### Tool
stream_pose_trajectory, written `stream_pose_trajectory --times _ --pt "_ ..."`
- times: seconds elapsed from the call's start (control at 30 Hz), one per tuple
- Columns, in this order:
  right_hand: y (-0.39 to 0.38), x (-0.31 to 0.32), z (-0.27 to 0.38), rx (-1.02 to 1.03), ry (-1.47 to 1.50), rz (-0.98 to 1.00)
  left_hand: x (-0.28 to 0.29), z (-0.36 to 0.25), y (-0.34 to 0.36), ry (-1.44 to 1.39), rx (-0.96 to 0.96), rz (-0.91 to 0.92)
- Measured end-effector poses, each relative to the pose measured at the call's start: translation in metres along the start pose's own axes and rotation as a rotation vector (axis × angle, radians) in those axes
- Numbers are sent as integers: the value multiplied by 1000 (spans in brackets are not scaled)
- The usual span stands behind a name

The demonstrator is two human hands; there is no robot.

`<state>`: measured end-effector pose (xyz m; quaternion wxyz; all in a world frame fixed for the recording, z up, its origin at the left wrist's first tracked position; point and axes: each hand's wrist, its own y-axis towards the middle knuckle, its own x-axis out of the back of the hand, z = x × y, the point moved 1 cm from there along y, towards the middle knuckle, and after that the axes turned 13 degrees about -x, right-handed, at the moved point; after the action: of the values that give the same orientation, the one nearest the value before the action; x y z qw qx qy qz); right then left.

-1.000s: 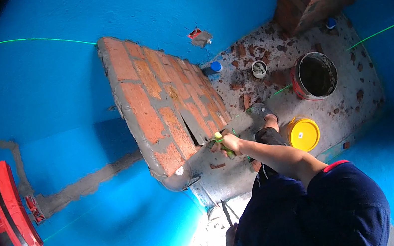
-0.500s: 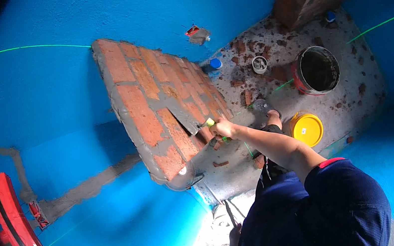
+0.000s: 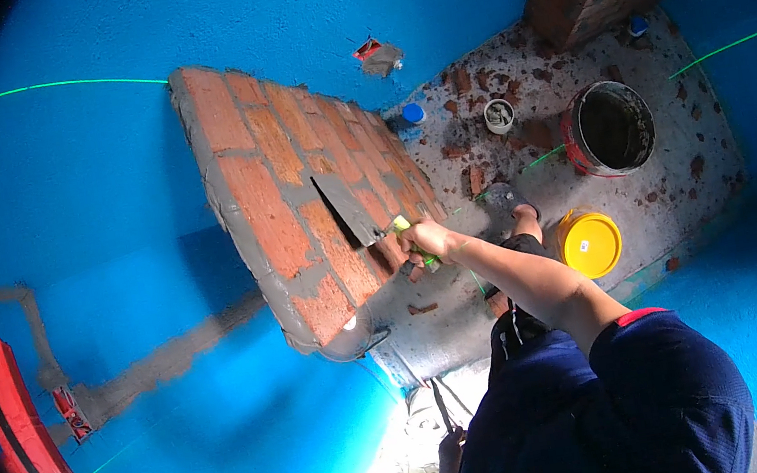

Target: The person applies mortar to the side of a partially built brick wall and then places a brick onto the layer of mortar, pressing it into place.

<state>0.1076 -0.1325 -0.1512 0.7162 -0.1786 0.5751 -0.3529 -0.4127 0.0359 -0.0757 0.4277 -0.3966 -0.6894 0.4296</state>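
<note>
Clenching one trowel (image 3: 356,217) at frame centre in the right hand (image 3: 430,240), over one brick structure (image 3: 257,200). Cannot tell the left hand's (image 3: 449,451) grip, lower centre. Right of centre, two large buckets (image 3: 591,245).

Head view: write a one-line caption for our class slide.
Right hand holding a trowel at a brick wall, a yellow bucket nearby.
</note>
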Motion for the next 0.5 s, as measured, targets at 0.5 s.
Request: stream_pose_trajectory --times 0.5 --pt "-75 114 -132 -95 -250 -251 -21 -21 35 -18 -55 72"
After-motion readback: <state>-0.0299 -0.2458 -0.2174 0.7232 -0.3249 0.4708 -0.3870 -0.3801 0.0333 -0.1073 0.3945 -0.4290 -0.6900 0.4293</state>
